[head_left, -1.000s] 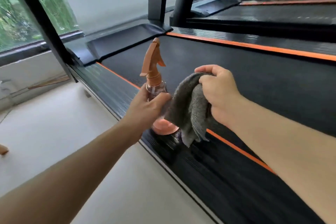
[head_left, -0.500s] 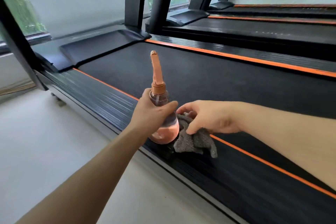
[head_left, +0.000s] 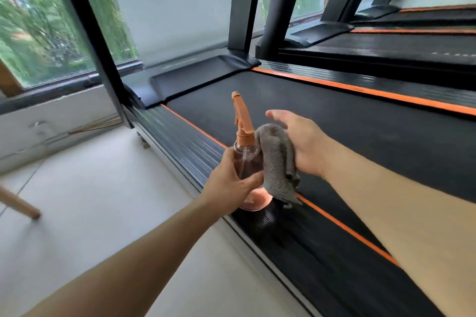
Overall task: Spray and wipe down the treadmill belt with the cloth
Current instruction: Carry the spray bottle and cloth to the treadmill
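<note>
A clear spray bottle [head_left: 244,141] with an orange trigger head and pinkish liquid at its base stands over the treadmill's left side rail. My left hand [head_left: 229,183] grips its body from the left. A grey cloth [head_left: 277,159] hangs right beside the bottle, held up off the rail by my right hand [head_left: 301,144], whose fingers reach forward over it. The black treadmill belt [head_left: 347,131] stretches behind and to the right of both hands, edged by orange stripes.
The ribbed left side rail [head_left: 180,141] runs along the pale floor [head_left: 90,213]. Black uprights [head_left: 90,33] rise at the treadmill's front by the window. A second treadmill [head_left: 386,54] lies to the right. A wooden leg [head_left: 18,203] stands at the far left.
The cloth lay on the side rail under my right hand half a second ago; now my right hand has lifted it beside the bottle. My left hand keeps its grip on the bottle.
</note>
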`<state>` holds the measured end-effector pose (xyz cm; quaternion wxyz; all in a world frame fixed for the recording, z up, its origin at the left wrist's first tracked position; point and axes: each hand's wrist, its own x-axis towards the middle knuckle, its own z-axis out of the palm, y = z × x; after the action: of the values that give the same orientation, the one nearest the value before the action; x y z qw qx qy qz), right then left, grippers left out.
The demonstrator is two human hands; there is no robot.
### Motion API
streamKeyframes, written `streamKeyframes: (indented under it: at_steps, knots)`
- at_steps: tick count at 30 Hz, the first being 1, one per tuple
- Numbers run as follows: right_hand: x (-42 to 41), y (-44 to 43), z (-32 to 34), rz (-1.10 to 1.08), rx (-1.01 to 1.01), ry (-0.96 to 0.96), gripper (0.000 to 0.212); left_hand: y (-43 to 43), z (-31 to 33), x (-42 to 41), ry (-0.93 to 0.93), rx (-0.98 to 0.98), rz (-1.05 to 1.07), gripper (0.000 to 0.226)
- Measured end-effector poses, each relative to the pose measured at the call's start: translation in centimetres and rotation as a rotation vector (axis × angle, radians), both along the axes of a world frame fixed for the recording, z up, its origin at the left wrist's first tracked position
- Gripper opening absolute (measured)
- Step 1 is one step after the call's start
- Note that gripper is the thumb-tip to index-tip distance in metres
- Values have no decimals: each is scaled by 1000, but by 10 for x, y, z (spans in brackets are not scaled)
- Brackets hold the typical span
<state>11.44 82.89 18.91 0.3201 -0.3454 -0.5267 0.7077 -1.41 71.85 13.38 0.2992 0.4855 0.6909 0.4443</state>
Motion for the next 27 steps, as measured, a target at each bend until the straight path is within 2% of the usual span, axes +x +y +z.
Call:
streamKeyframes:
  at_steps: [2, 4, 5, 7, 9, 11, 12, 15, 16, 18, 19, 21, 24, 27]
  knots:
    - [5, 7, 5, 327, -58, 56, 64, 7, 8, -2, 9, -21, 19, 73]
    - [5, 10, 4, 557, 91, 12, 79, 13, 18, 1, 25, -39, -9, 62]
    - [2, 11, 1, 560, 184, -30, 80, 18, 23, 3, 29, -48, -38, 58]
    - [-11, 11, -6, 393, 322, -100, 67, 23, 36, 9, 71, -100, -120, 49]
    - [-21, 14, -13, 179, 376, -88, 47, 30, 51, 11, 95, -209, -186, 59]
    - [-22, 21, -15, 61, 361, -50, 35, 37, 63, 6, 88, -342, -177, 69]
    - [-20, 26, -16, 30, 364, -53, 32, 40, 67, 2, 58, -380, -151, 67]
    - [-10, 36, -19, 38, 334, -21, 29, 55, 67, -5, -87, -317, -48, 39]
    - [-6, 40, -22, 46, 309, -4, 27, 63, 63, -6, -126, -286, -43, 35]
    - [5, 44, -25, 67, 233, 18, 22, 84, 53, -1, -174, -282, -100, 32]
    - [11, 46, -27, 87, 188, 14, 27, 94, 49, 4, -172, -287, -143, 25]
    - [18, 52, -31, 94, 86, -3, 37, 112, 38, 7, -117, -283, -218, 15]
    - [23, 60, -34, 103, -55, 30, 33, 130, 28, -1, 69, -240, -273, 19]
    - [17, 66, -35, 58, -88, 6, 31, 143, 21, -22, 193, -197, -243, 21]
